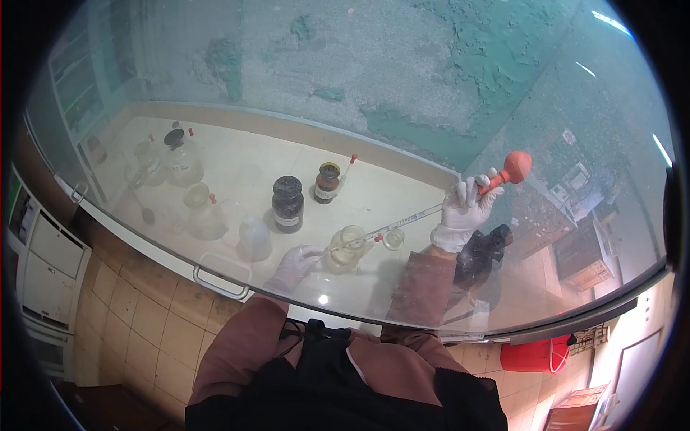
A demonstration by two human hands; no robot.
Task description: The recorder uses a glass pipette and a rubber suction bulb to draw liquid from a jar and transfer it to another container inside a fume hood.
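Behind the glass sash, my gloved right hand point(468, 210) grips the top of a long graduated glass pipette point(409, 219) fitted with a red rubber bulb point(517, 167). The pipette slants down to the left, its lower part crossing a clear glass bottle point(345, 259). Whether its tip lies inside the bottle is unclear. My gloved left hand point(299, 262) is at the bottle's left side near the pipette's lower end; its hold is unclear. A round glass stopper or small dish point(393, 239) sits right of the bottle, near a red-bulbed dropper point(378, 237).
Left of the bottle stand a dark labelled jar point(288, 207), a brown bottle point(326, 186) with a dropper beside it, and a plastic wash bottle point(253, 237). Several clear glass bottles point(184, 161) stand farther left. The sash handle point(221, 285) and lower edge cross in front of me.
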